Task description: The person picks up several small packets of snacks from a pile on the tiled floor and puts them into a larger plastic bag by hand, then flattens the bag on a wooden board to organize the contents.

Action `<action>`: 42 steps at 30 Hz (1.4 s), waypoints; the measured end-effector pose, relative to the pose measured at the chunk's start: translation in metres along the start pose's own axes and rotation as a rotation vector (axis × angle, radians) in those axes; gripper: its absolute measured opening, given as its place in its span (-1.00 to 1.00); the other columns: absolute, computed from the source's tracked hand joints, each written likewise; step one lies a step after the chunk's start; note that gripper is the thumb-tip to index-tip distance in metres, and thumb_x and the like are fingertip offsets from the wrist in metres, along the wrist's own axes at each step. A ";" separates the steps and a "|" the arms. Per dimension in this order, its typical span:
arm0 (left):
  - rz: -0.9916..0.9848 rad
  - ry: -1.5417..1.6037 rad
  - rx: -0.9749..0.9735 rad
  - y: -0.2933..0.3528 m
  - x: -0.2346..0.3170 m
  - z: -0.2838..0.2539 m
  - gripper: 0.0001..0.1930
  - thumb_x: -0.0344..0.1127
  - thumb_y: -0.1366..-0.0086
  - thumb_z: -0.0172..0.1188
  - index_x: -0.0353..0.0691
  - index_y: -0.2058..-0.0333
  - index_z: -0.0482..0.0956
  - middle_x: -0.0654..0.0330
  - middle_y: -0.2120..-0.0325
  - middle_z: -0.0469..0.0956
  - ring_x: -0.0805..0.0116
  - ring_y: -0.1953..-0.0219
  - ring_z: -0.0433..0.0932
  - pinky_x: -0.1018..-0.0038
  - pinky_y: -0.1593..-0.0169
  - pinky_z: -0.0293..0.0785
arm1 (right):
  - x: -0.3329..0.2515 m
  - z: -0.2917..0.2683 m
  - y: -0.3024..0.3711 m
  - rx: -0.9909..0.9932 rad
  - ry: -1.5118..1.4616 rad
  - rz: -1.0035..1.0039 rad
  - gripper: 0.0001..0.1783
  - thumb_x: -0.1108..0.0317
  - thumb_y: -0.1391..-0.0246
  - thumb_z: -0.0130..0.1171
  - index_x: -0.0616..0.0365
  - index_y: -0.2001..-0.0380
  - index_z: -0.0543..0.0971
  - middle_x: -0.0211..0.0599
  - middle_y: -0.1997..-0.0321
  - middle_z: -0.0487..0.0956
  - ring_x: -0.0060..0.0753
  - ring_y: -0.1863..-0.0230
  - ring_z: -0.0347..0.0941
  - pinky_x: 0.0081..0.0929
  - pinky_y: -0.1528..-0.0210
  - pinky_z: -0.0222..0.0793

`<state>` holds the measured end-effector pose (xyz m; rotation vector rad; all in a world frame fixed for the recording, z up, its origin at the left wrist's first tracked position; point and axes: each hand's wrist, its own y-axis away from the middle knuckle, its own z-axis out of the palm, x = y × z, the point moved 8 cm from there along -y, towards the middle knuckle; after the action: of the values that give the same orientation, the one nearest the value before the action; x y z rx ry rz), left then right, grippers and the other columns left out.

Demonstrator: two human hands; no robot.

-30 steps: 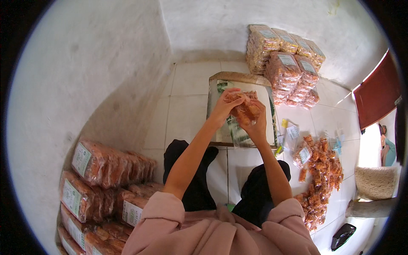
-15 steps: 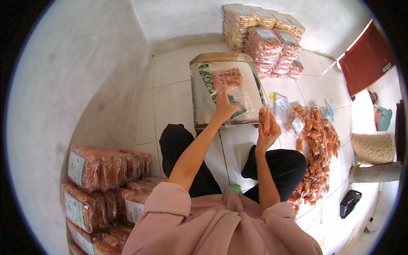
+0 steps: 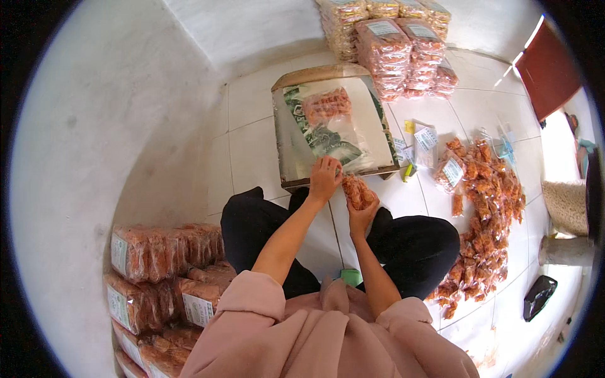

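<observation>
A handful of orange fried snacks (image 3: 358,191), lifted off the clear plastic bag (image 3: 334,135) at frame centre, is now clasped in the right hand (image 3: 362,214); the bag's near edge is pinned by the left hand (image 3: 325,178) fingers.

White tiled floor (image 3: 258,135) beside a plastered wall
On it lie a flat board (image 3: 296,160) covered with clear plastic bags, stacked packs of orange snacks (image 3: 403,50) at the far end, more packs (image 3: 164,264) at the left, and loose snack packets (image 3: 485,220) spread along the right
</observation>
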<state>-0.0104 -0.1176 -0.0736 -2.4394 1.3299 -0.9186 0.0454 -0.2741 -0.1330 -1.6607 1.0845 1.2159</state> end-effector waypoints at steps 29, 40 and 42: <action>-0.631 0.930 0.322 -0.043 -0.128 0.079 -0.47 -0.11 -0.34 -0.20 -0.25 -0.19 0.01 0.08 -0.18 0.05 0.23 -0.22 0.01 0.40 -0.23 -0.09 | 0.002 0.161 -0.103 -0.311 0.094 -0.328 -0.36 0.25 0.14 0.25 0.30 0.04 0.20 0.03 -0.11 0.16 -0.02 -0.09 0.11 -0.23 -0.13 0.02; -0.571 1.077 0.210 -0.053 -0.113 0.081 -0.44 -0.14 -0.35 -0.24 -0.19 -0.23 -0.16 0.16 -0.26 -0.18 0.29 -0.29 -0.20 0.44 -0.28 -0.28 | 0.013 0.184 -0.119 -0.664 0.470 -0.670 0.00 0.37 0.29 0.30 0.26 -0.19 -0.05 0.09 -0.20 0.03 0.11 -0.18 0.00 -0.18 -0.20 -0.05; -0.574 1.042 0.210 -0.051 -0.118 0.079 -0.44 -0.14 -0.35 -0.24 -0.19 -0.23 -0.16 0.15 -0.26 -0.18 0.27 -0.29 -0.21 0.43 -0.28 -0.28 | 0.006 0.194 -0.121 -0.588 0.487 -0.598 -0.03 0.38 0.27 0.29 0.25 -0.19 -0.03 0.09 -0.17 0.06 0.11 -0.18 -0.01 -0.18 -0.20 -0.05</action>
<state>0.0262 -0.0003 -0.1620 -2.2065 0.5866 -2.5373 0.1044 -0.0559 -0.1692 -2.5877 0.4120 0.7762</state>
